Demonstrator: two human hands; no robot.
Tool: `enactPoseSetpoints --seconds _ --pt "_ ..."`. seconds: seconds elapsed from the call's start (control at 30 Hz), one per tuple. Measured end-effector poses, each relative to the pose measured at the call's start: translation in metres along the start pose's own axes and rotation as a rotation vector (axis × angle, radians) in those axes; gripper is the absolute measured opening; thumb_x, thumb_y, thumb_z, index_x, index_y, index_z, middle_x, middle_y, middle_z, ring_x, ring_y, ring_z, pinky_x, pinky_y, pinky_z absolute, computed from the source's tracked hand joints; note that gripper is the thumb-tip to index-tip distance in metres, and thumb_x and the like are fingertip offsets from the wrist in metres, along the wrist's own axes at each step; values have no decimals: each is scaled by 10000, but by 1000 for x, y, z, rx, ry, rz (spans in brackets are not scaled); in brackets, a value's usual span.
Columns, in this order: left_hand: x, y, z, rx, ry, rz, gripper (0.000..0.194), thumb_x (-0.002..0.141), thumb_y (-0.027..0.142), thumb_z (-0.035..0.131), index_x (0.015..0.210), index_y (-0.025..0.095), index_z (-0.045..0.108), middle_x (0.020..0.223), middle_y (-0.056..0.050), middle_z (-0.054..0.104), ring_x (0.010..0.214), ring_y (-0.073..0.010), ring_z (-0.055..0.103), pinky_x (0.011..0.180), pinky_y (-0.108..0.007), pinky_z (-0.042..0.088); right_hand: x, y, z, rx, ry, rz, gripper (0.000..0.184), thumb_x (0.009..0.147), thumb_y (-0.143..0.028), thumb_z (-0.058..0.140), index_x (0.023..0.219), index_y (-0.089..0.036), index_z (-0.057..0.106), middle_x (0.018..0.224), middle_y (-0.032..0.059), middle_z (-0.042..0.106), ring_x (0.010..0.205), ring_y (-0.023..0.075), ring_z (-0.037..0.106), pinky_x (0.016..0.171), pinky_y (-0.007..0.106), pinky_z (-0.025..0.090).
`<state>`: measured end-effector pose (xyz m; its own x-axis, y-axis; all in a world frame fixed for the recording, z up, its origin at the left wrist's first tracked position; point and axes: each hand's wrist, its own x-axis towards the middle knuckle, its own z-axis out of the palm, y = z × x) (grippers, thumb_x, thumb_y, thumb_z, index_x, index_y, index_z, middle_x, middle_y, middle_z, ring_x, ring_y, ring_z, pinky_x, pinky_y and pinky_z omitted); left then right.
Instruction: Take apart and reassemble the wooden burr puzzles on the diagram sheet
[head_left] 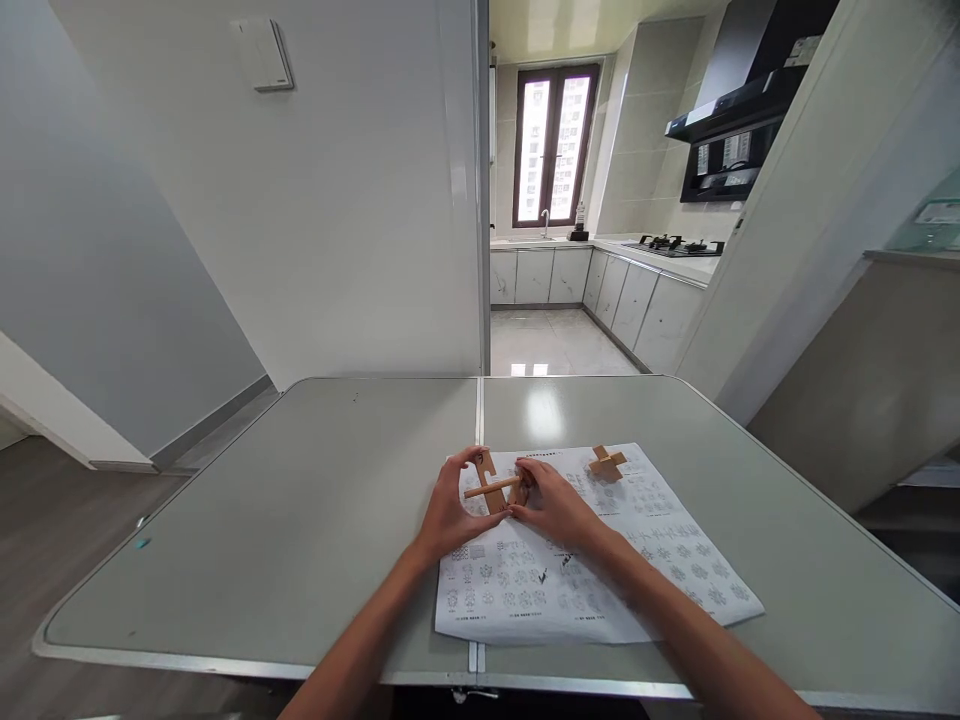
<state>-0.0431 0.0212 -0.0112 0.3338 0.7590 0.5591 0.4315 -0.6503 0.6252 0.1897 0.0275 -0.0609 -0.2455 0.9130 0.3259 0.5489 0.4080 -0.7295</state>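
my left hand (448,508) C-shaped, thumb and fingers gripping a notched wooden piece (495,502) at opposite ends, my right hand (556,507) pinched on a wooden rod (480,491) (grip partly hidden), both over the printed sheet (517,600), wooden cross (607,463) near its far-right corner

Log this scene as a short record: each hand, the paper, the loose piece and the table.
Left hand: pinching a flat, notched, light-brown wooden piece
Right hand: fingers at the right end of a slim, light-brown wooden stick; grip partly hidden
Paper: white printed sheet, beneath both hands
Loose piece: cross-shaped light-brown wooden piece, on the sheet
Table: grey tabletop, metal-edged
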Motion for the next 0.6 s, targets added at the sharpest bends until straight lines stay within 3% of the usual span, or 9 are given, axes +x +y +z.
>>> enactPoseSetpoints --seconds 0.17,0.27,0.33,0.43,0.5,0.6 --pt "-1 -3 0 -20 -28 -48 926 708 420 926 1472 307 416 1432 -105 577 1265 -312 582 1063 -474 485 0 -8 -7 70 -56 -119 597 896 -320 736 1455 -266 535 1538 130 528 1432 318 492 1161 520 438" --pt "-2 -3 1 -51 -59 -89 914 710 419 922 1471 314 428 1453 -98 563 1240 -304 589 1059 -471 488 0 -20 -13 107 13 -252 452 961 -262 638 1409 -280 576 1428 112 618 1409 295 508 1157 506 431" --pt "-3 -3 1 -71 -87 -114 902 708 414 922 1464 312 440 1464 -94 553 1229 -301 590 1058 -470 491 -1 -27 -15 109 41 -288 334 981 -269 621 1314 -275 635 1303 106 680 1301 296 584 1092 488 477" --pt "-3 -4 2 -106 -132 -135 922 691 420 932 1465 305 444 1456 -97 553 1224 -299 583 1064 -473 492 -3 -32 -15 138 -1 -252 155 1025 -327 583 1114 -251 685 1014 65 725 941 243 688 860 386 553" --pt "-3 -5 2 -132 -159 -139 932 689 431 933 1469 301 439 1446 -99 556 1222 -296 581 1074 -476 491 -4 -32 -14 160 -31 -222 177 1049 -360 551 1035 -239 679 900 37 707 796 207 669 761 337 536" --pt "-3 -7 2 -155 -173 -152 909 706 438 920 1466 294 443 1428 -100 558 1203 -287 586 1072 -477 498 -4 -31 -14 186 -47 -215 212 1058 -386 539 990 -234 671 863 27 707 762 196 656 730 313 512"
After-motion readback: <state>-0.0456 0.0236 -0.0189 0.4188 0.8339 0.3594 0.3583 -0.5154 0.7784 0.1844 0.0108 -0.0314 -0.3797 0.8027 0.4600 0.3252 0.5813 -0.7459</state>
